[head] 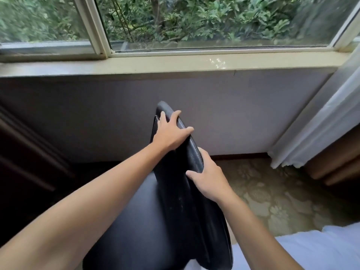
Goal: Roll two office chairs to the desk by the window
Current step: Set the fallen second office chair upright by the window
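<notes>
Both the left hand and right hand clamp their fingers over the black leather office chair's backrest, which could scrape the pale wall under the window if shoved on.

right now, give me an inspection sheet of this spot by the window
surface: patterned carpet, bare where visible
job's things: one black chair, backrest top seen edge-on; no second chair seen; dark furniture at left, cannot tell if it is the desk
clutter: nothing seen
grippers: left hand and right hand both grip the backrest's top edge
cables: nothing seen
surroundings: window with foliage outside, sill, white curtain at right
</notes>
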Motion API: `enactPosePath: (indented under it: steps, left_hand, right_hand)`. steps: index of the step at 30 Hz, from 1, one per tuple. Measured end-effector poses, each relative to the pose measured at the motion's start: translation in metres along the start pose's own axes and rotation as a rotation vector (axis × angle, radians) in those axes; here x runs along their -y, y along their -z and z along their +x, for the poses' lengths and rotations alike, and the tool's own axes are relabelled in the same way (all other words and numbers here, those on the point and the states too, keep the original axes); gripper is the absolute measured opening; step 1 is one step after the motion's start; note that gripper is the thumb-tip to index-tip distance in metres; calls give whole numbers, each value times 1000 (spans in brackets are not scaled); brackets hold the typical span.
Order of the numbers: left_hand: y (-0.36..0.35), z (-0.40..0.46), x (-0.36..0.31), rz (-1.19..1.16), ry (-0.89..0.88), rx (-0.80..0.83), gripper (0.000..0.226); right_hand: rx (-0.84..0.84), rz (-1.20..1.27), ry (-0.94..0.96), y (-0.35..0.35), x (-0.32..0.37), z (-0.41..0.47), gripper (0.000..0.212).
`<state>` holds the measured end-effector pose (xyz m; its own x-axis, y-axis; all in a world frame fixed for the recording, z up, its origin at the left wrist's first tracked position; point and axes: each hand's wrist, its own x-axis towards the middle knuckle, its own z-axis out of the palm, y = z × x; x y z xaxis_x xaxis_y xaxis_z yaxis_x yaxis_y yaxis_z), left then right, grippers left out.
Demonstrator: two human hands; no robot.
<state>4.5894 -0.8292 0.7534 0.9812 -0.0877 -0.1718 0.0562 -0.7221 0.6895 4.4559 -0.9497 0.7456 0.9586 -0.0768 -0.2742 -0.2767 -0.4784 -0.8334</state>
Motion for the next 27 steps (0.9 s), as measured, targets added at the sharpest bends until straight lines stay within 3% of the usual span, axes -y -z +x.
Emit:
enactPosePath:
  steps: [3,11,21,27]
  left_hand:
    - [-9,-19,-1,-62,65,13,86]
    - [24,-16,15,-124,16,-93,85]
    - [85,-18,65,-153,15,-52,89]
    - [117,-52,103,-126,15,74,89]
  right_hand:
    - [5,27,-7,-3,-3,-11,71]
    - [-7,59,30,-23,21,-8,66]
    - [-11,132,-7,-84,72,-21,65]
    - [-81,233,-74,-153,86,-61,67]
